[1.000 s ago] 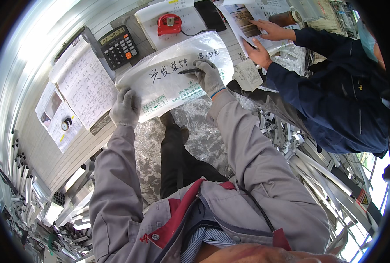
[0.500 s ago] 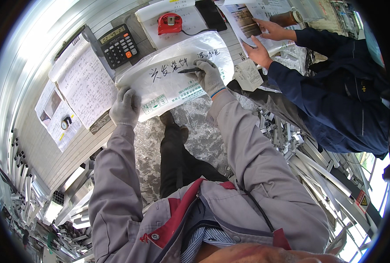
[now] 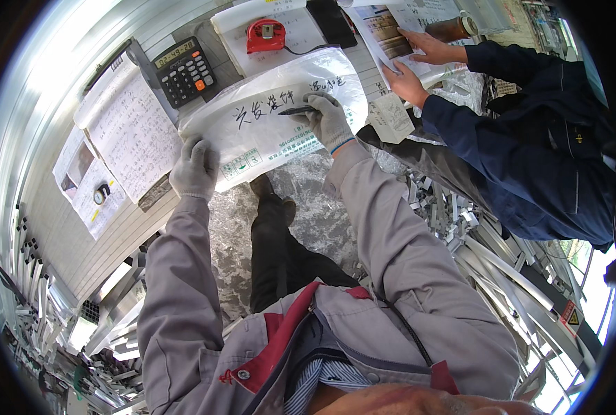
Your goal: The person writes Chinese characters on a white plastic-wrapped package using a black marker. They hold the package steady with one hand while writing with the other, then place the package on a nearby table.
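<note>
A white plastic bag (image 3: 252, 142) with green print and black handwriting lies at the table's near edge. My left hand (image 3: 196, 168), in a grey-white glove, pinches the bag's left edge. My gloved right hand (image 3: 328, 121) grips a black marker pen (image 3: 298, 111), whose tip points left, close to the handwriting. The heel of this hand rests over the bag's right part. Beyond the bag are a red tape measure (image 3: 265, 36) on papers and a black calculator (image 3: 183, 71).
An open notebook (image 3: 131, 131) and a sheet with a small round gauge (image 3: 101, 194) lie at left. At right, a co-worker's hands (image 3: 411, 79) touch a printed picture (image 3: 389, 34); a brown bottle (image 3: 453, 28) lies behind. Metal profiles (image 3: 501, 277) crowd the floor at right.
The view has shifted very slightly. Both my hands keep their hold on the bag and the marker pen, and the co-worker's hands stay nearly in place.
</note>
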The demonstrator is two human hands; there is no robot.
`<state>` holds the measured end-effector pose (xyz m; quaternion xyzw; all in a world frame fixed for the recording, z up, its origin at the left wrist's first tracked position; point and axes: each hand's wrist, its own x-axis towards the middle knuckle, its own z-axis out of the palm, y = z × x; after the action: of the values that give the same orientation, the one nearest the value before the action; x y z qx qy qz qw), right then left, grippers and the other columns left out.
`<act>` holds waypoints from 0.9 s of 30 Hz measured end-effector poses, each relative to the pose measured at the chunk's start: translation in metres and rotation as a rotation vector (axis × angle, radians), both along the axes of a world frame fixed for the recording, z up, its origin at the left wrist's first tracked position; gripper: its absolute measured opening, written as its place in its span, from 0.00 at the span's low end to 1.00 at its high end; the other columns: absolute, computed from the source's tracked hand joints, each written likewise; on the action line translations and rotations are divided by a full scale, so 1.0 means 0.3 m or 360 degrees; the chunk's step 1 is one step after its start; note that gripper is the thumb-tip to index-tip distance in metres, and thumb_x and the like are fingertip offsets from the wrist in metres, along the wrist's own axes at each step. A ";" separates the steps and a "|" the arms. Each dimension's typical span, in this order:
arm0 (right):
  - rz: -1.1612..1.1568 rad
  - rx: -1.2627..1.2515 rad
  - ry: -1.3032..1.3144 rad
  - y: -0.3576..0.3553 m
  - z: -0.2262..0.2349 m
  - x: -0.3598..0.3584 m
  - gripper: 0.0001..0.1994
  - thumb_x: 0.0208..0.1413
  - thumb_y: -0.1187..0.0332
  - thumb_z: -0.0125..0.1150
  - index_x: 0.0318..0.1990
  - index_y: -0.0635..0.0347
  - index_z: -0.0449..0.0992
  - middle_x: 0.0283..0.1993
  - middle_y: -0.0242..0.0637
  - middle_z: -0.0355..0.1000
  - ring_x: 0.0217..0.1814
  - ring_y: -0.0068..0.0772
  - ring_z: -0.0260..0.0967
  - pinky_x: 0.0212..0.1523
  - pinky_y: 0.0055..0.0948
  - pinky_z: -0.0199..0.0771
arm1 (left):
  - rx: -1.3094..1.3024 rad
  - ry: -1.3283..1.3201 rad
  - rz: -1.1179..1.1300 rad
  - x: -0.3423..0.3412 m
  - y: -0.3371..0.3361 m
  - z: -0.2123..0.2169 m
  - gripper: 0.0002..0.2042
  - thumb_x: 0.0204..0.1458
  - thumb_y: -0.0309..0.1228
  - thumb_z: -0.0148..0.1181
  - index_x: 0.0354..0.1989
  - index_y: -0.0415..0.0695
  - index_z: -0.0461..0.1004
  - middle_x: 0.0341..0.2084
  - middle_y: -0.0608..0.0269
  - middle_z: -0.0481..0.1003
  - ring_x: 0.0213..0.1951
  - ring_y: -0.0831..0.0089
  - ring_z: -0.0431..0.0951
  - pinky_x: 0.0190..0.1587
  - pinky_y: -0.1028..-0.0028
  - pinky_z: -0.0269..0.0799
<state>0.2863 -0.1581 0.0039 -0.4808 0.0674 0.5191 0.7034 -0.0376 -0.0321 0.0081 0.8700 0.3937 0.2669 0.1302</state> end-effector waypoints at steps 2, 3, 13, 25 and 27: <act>0.0008 -0.0006 -0.0013 0.000 0.003 -0.002 0.04 0.65 0.77 0.62 0.41 0.65 0.82 0.33 0.37 0.78 0.25 0.24 0.75 0.47 0.53 0.96 | 0.0009 -0.0015 -0.0004 0.001 0.001 0.001 0.08 0.60 0.37 0.72 0.45 0.58 0.81 0.50 0.72 0.84 0.36 0.59 0.87 0.34 0.61 0.83; 0.0010 -0.0020 -0.0029 0.001 0.006 -0.003 0.04 0.65 0.76 0.62 0.41 0.65 0.82 0.30 0.34 0.76 0.25 0.25 0.76 0.48 0.54 0.96 | 0.0015 -0.0012 -0.0004 0.001 0.001 0.002 0.08 0.60 0.37 0.72 0.45 0.58 0.81 0.50 0.72 0.84 0.36 0.59 0.87 0.34 0.61 0.83; -0.0015 0.0033 0.0013 -0.002 0.009 -0.001 0.03 0.65 0.78 0.62 0.41 0.67 0.81 0.36 0.41 0.79 0.29 0.33 0.80 0.47 0.55 0.96 | 0.0011 -0.0026 -0.0007 0.004 0.001 0.003 0.07 0.61 0.38 0.71 0.45 0.58 0.81 0.50 0.72 0.83 0.36 0.59 0.87 0.34 0.61 0.83; 0.0009 0.0045 0.0019 -0.005 0.000 0.002 0.03 0.65 0.77 0.61 0.40 0.66 0.81 0.35 0.38 0.78 0.27 0.28 0.77 0.48 0.53 0.97 | -0.0041 -0.0002 0.0003 -0.002 -0.003 -0.010 0.07 0.61 0.37 0.71 0.46 0.58 0.81 0.51 0.71 0.83 0.39 0.59 0.88 0.36 0.61 0.84; 0.0024 0.0057 0.0020 -0.005 0.000 0.004 0.03 0.65 0.77 0.61 0.40 0.66 0.81 0.35 0.38 0.77 0.27 0.28 0.77 0.48 0.53 0.97 | -0.0046 -0.0004 0.0006 -0.003 -0.004 -0.012 0.07 0.61 0.37 0.71 0.46 0.58 0.81 0.51 0.71 0.83 0.39 0.59 0.88 0.37 0.61 0.84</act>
<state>0.2874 -0.1597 0.0040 -0.4652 0.0589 0.5286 0.7076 -0.0384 -0.0332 0.0046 0.8669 0.3990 0.2626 0.1427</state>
